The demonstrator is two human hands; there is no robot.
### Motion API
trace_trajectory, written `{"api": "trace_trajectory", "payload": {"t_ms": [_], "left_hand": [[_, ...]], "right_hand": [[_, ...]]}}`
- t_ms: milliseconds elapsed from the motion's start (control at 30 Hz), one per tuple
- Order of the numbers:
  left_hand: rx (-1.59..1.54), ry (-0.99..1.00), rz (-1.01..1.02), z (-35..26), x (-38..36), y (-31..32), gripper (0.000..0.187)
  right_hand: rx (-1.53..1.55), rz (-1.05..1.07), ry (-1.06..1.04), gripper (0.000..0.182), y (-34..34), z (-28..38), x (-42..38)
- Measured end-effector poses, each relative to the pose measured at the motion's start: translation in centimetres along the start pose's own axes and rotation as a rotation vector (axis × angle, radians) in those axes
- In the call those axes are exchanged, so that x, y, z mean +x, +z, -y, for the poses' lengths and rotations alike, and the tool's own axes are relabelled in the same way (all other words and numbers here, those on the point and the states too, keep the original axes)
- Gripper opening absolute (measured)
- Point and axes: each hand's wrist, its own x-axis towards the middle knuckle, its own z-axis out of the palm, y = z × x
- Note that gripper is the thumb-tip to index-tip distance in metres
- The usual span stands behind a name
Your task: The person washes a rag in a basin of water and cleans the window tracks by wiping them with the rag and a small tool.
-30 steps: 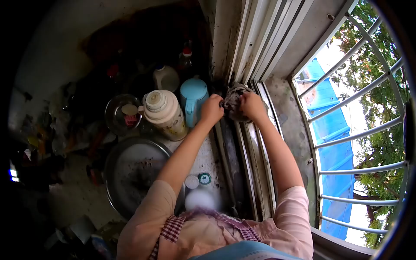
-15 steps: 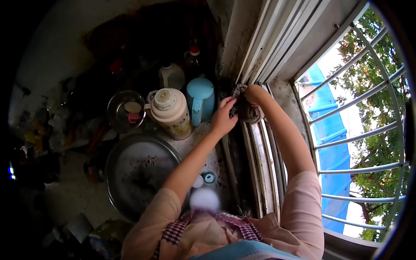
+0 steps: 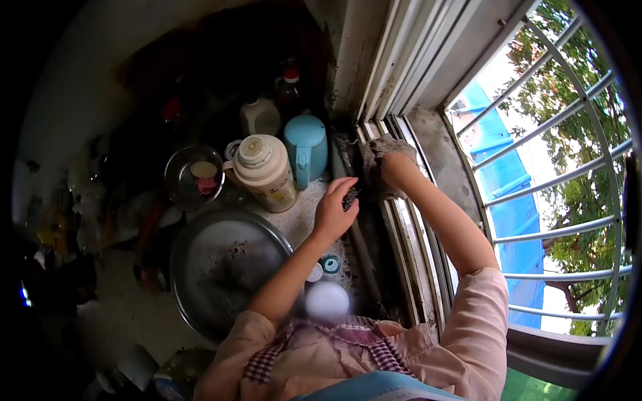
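My right hand (image 3: 399, 168) is closed on a grey-brown rag (image 3: 386, 146), pressed onto the window track (image 3: 409, 250) near its far end. My left hand (image 3: 336, 208) is bent round a dark, wiry scouring pad (image 3: 350, 198), just left of the track and apart from the rag. Only part of the pad shows between thumb and fingers. Beyond my left hand stands a blue kettle (image 3: 307, 142), with a cream thermos flask (image 3: 266, 175) beside it.
A wide metal basin (image 3: 175, 281) with cloudy water stands left of my left forearm. Behind it sits a small metal bowl (image 3: 172, 190). Small round lids (image 3: 330, 264) lie near my body. White window bars (image 3: 555, 233) run along the right.
My left hand has drawn back from the rag, toward my body. The rag now lies more spread out under my right hand. The view has shifted slightly.
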Motion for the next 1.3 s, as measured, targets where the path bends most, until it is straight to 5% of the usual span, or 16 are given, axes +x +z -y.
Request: {"api": "trace_trajectory", "payload": {"t_ms": [300,367,433,500,600,733,900,1233,1300], "left_hand": [[0.018,-0.018,0.054,1.2,-1.1,0.9,0.041],[0.007,-0.023,0.052,0.8,-1.0,0.4,0.040],[-0.029,-0.006,0.019,0.8,0.1,0.5,0.038],[-0.087,-0.005,-0.022,1.8,0.6,1.4,0.034],[-0.654,-0.480,-0.040,2.1,3.6,3.3,0.027],[-0.652,-0.549,-0.080,4.9,9.8,4.7,0.028],[-0.681,-0.761,-0.037,4.4,13.8,3.4,0.029],[-0.651,-0.222,0.088,-1.7,11.7,4.8,0.027],[-0.616,-0.261,0.089,-4.4,10.0,4.5,0.028]], "right_hand": [[0.412,-0.369,0.302,0.021,0.5,3.6,7.6],[0.460,0.062,0.158,0.019,-3.3,2.3,6.2],[0.783,0.244,0.045,0.012,-4.5,1.3,3.3],[0.724,0.070,0.176,0.008,-4.0,1.9,2.1],[0.603,-0.024,0.287,0.009,-1.6,2.1,4.0],[0.598,0.070,0.159,0.021,-0.3,1.9,7.3],[0.456,-0.253,0.095,0.023,0.0,2.5,5.9],[0.546,-0.637,0.044,0.016,-5.5,0.4,-1.6],[0.561,-0.744,0.007,0.015,-5.8,-0.8,-1.5]]}}
